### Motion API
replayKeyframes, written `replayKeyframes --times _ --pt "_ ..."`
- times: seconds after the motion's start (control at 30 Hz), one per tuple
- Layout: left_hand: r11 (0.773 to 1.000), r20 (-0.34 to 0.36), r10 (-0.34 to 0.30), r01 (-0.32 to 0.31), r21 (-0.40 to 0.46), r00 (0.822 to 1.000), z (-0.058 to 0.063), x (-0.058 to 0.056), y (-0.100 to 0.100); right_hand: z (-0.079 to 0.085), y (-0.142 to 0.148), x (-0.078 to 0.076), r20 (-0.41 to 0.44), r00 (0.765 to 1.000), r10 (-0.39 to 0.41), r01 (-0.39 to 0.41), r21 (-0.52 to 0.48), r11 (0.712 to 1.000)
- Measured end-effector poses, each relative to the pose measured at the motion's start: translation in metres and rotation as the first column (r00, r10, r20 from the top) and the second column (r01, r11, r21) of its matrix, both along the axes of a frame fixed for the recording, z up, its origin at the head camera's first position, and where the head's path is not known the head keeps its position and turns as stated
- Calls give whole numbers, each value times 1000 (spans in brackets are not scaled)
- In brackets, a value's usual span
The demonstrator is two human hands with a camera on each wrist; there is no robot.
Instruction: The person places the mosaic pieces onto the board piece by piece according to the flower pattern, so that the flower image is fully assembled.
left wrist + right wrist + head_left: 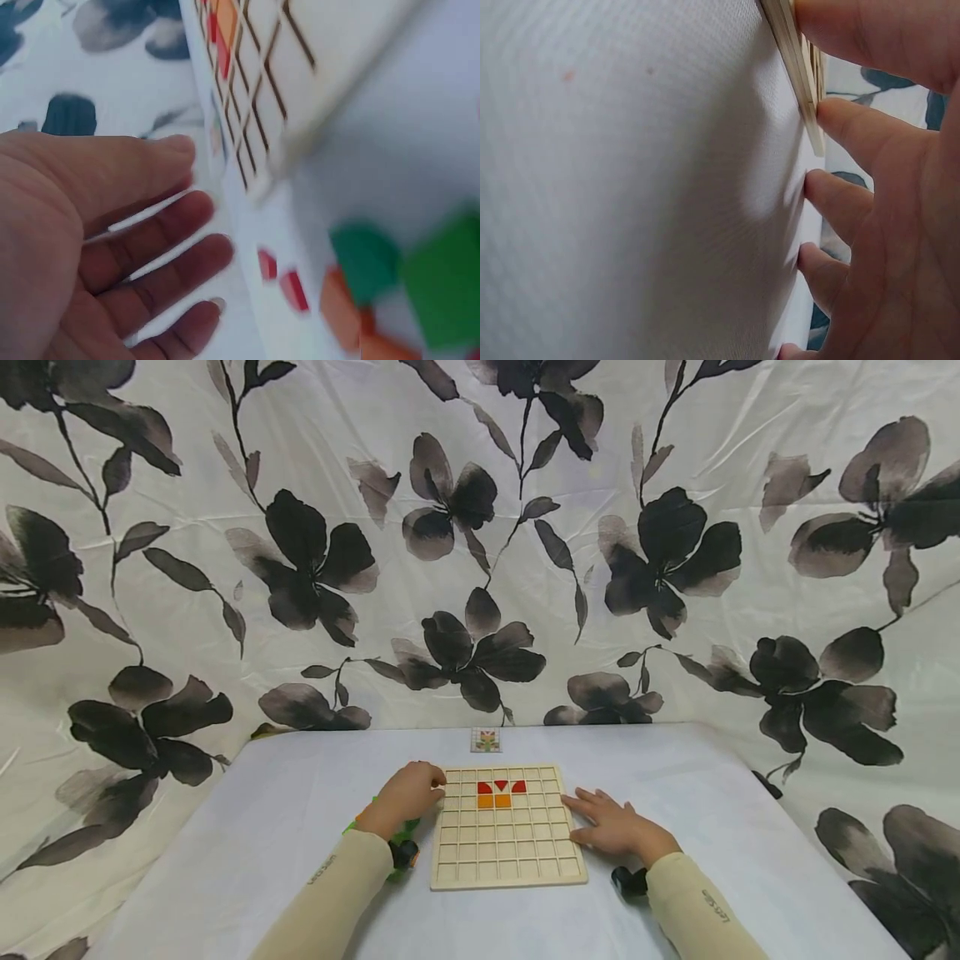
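Observation:
A square wooden grid board [510,847] lies flat on the table in the head view. Near its far edge sit two red rounded tiles, a red triangle tile [501,785] between them, and two orange square tiles [493,801] below. My left hand [405,793] hovers by the board's upper left edge; the left wrist view shows its fingers loosely bent around nothing. At the opposite edge, my right hand [615,822] is spread, thumb and forefinger touching the board's side. Its other fingertips [817,184] rest on the white cloth.
Loose green [446,289], orange [341,307] and red [294,291] pieces lie left of the board, partly hidden under my left forearm in the head view. A small patterned card [486,740] lies beyond the board. Behind the table hangs a flowered curtain [555,685].

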State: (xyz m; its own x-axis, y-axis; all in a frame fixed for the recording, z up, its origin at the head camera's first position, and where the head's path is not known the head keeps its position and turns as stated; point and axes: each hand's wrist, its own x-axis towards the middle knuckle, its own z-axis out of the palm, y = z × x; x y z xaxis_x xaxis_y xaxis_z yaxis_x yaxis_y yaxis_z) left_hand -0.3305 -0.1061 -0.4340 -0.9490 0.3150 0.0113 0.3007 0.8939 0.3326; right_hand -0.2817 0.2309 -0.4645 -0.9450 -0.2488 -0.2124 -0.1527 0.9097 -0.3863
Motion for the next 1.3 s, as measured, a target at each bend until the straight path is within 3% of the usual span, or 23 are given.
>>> replayKeyframes --times 0.17,0.37,0.83,0.97,1.3 --pt "994 44 63 -59 -97 997 4 1 -24 0 1 -1 -6 1000 5 -5 -4 1000" --pt "976 70 147 -132 -174 987 0 4 -39 -4 2 -3 -8 1000 0 0 -5 1000" --pt "968 158 232 -212 -134 960 -7 6 -44 -1 3 -1 -10 1000 8 -8 -11 1000" --pt "968 156 234 -215 -129 960 -8 3 -44 -1 3 -1 -13 1000 1 -1 -9 1000" --pt "976 53 171 -162 -146 984 -10 -4 -42 -3 4 -5 8 1000 -3 3 -20 1000"
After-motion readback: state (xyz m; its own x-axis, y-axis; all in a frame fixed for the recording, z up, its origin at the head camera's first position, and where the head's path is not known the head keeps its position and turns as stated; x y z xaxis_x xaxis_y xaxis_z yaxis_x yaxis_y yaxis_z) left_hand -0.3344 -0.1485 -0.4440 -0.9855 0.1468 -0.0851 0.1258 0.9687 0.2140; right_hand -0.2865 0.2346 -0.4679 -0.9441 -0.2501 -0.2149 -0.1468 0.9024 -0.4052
